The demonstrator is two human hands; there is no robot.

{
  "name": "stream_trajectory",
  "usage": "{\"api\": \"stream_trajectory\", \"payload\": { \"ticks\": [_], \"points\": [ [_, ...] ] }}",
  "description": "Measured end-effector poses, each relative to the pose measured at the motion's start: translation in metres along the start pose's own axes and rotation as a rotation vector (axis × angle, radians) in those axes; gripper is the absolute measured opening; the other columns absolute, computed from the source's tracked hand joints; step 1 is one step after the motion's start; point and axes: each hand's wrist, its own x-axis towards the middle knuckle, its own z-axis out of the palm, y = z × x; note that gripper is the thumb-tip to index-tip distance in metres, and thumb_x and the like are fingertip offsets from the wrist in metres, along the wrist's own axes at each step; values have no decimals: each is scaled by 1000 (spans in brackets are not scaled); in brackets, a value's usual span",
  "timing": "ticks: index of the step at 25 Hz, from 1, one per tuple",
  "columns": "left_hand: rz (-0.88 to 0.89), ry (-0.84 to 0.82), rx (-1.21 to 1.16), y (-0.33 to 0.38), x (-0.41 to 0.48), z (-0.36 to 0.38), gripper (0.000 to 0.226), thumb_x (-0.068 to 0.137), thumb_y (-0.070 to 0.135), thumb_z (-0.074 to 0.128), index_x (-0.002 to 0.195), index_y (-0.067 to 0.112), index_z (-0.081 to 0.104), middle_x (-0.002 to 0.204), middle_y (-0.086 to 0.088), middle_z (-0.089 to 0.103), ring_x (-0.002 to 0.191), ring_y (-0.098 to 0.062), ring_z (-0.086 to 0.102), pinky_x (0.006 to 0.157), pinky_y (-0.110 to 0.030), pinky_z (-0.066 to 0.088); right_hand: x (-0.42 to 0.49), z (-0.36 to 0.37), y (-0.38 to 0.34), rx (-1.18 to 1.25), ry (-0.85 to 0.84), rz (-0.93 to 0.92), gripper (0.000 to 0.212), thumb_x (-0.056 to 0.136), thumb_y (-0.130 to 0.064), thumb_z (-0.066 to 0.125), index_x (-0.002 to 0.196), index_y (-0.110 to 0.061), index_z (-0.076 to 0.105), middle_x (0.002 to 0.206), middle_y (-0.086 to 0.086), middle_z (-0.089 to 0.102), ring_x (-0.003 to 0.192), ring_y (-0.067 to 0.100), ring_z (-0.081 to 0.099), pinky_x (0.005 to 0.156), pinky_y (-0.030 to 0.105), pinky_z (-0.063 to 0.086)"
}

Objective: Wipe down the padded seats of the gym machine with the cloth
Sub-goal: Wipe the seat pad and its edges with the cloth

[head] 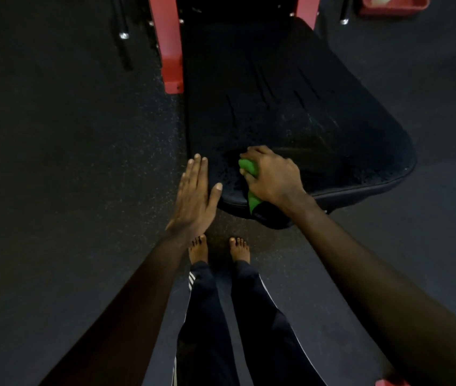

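1. At the bottom right corner, nearest the camera, a small piece of something red (391, 382) shows; I cannot tell what it is.
2. The person's legs in dark track trousers with white side stripes (207, 302) end in two bare feet (197, 249), which stand side by side on the dark speckled rubber floor (68, 135), just short of the seat's front edge.
3. The left hand (196, 196) is held flat, fingers straight and together and thumb spread. It is at the near left corner of the seat, with the thumb tip over the pad's rim. Whether the palm touches the pad's side cannot be told.
4. The right hand (272, 176) rests on the near left part of the seat, fingers curled tightly round the bunched bright green cloth (249, 168). The cloth bulges out between the fingers and thumb, and its tail hangs over the front rim below the wrist.
5. The wide black padded seat of the gym machine (290, 107) broadens towards the person. Its surface is creased in the middle, with fine pale flecks near the front.
6. A red painted metal frame post (169, 51) runs close along the seat's far left side, with another red post at the far right.
7. Left of the post stand black bars with chrome tips (123, 34).
8. In the far right corner lies a red tray (393, 5) holding something pale, well apart from the seat.
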Motion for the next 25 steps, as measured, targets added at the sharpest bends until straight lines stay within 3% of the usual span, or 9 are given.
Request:
{"api": "stream_trajectory", "payload": {
  "ticks": [5, 10, 15, 18, 21, 25],
  "points": [
    [-26, -116, -72, -13, 4, -18, 97, 97, 66, 45, 162, 16, -8, 169, 0, -17, 154, -12, -16, 122, -31, -10, 50, 14, -38, -61, -70, -148, 43, 101, -45, 53, 140, -28, 57, 147, -6, 52, 126, 22, 57, 100, 38, 43],
    [6, -172, -114, -15, 5, -29, 113, 83, 74, 49, 161, 20, -12, 168, 5, -20, 155, -11, -16, 124, -34, -5, 1, -7, -5, -24, -217, -342, 45, 102, -46, 51, 146, -37, 50, 156, -15, 41, 137, 11, 46, 103, 40, 42],
    [-44, -211, -164, -16, 8, -32, 121, 82, 68, 64, 161, 20, -15, 167, 4, -22, 154, -12, -14, 124, -36, -2, 37, 5, -34, -54, -188, -412, 49, 102, -43, 52, 149, -30, 47, 157, -10, 42, 139, 15, 45, 106, 41, 41],
    [-71, -203, -168, -17, 12, -34, 122, 85, 53, 74, 161, 17, -14, 168, 2, -20, 154, -12, -9, 126, -38, -2, 65, 14, -56, -10, -199, -342, 56, 96, -44, 63, 144, -21, 45, 149, -1, 45, 127, 24, 55, 96, 41, 44],
    [-67, -221, -179, -19, 13, -35, 129, 77, 64, 72, 161, 17, -15, 168, 0, -20, 154, -11, -10, 123, -35, -5, 46, 5, -38, 38, -251, -380, 49, 92, -45, 69, 132, -21, 55, 129, -1, 53, 111, 21, 59, 88, 36, 45],
    [-53, -220, -196, -20, 12, -35, 136, 66, 77, 64, 160, 20, -16, 168, 3, -21, 155, -10, -11, 124, -36, -6, 21, -2, -21, 71, -310, -421, 50, 88, -46, 74, 132, -26, 61, 131, -7, 60, 114, 16, 60, 94, 38, 50]
  ]
}}
